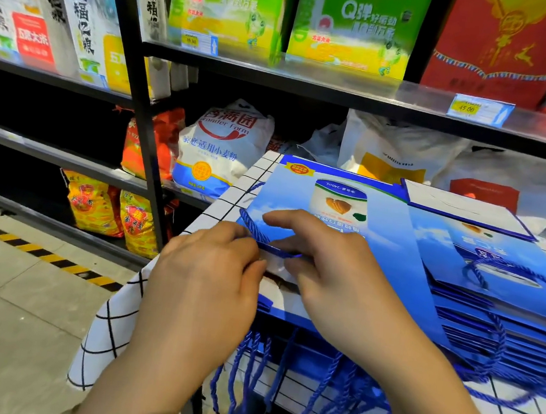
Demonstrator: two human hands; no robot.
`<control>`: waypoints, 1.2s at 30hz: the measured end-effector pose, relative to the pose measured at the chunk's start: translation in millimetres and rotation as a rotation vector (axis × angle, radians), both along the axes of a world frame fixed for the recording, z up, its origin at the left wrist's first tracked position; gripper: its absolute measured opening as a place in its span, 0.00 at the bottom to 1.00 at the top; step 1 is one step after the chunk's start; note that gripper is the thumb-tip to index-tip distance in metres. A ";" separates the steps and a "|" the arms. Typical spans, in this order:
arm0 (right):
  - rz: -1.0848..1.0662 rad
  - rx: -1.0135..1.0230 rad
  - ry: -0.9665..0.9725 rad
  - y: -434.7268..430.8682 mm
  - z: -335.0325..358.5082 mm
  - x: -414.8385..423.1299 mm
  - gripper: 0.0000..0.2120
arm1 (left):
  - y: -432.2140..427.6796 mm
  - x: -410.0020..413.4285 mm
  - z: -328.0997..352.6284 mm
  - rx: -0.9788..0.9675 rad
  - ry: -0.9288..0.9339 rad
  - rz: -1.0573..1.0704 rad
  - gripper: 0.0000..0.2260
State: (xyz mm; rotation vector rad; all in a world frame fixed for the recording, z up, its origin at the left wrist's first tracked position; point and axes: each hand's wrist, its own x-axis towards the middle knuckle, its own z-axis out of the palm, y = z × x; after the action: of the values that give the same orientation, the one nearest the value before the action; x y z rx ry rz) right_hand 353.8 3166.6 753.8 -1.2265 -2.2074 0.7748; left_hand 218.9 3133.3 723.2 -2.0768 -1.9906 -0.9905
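The top gift bag (344, 198), a blue paper bag printed with a can, lies flat on the bench (232, 195), which is covered by a white cloth with a black grid (104, 330). The bag's mouth faces the person and its base points toward the shelf rack (314, 75). Its blue rope handle (251, 226) loops up from the near rim at the bag's left corner. The left hand (209, 278) is at that corner with its fingers (244, 239) curled, pinching the base of the rope handle. The right hand (342, 276) grips the bag's near rim: its index finger (297, 221) lies straight across the printed face, and the thumb and remaining fingers are curled round the rim edge. The 2 hands are just beside each other. To the right, a stack of gift bags (507, 322) of the same type lies flat, touching the top gift bag. More rope handles (279, 377) hang over the bench's front edge. Behind the bench, a white flour sack (216, 152) stands on the lower shelf.
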 end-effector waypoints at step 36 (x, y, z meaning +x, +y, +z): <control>-0.149 0.596 -0.423 -23.5 -17.8 -8.6 0.11 | 25.8 4.6 4.0 0.148 -0.512 -0.034 0.07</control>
State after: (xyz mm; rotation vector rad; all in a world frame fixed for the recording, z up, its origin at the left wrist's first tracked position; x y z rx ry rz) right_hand 345.2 3143.1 736.0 -1.2883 -2.3719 -0.2269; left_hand 223.5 3159.0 727.2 -1.9208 -2.0037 -1.7623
